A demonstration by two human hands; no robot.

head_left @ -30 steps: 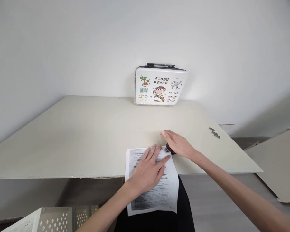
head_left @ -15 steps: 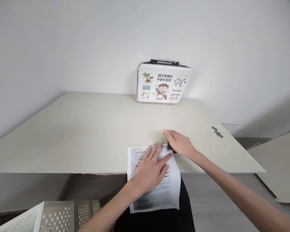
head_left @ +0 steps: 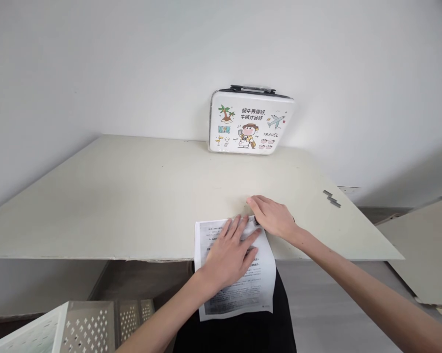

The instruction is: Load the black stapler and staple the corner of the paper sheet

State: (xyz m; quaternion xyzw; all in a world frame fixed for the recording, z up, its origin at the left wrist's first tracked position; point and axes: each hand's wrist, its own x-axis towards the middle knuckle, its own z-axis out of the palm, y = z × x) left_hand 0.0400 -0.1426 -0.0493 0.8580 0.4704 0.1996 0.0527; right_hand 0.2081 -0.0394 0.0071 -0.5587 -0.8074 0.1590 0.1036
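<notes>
Still | left hand (head_left: 226,257) flat on paper (head_left: 235,274) | right hand (head_left: 274,218) grip covers stapler (head_left: 256,221)

Bare table (head_left: 132,196) left; case (head_left: 250,122) blocks rear.

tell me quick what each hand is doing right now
Left hand: open, flat on the printed sheet.
Right hand: closed over a small dark stapler at the sheet's top corner.

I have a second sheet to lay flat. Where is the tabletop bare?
The table is bare from the printed sheet leftward and back to the cartoon case. Another patch lies between the right hand and the staple strips. It's crowded where both hands meet, left hand pressing the sheet.
</notes>
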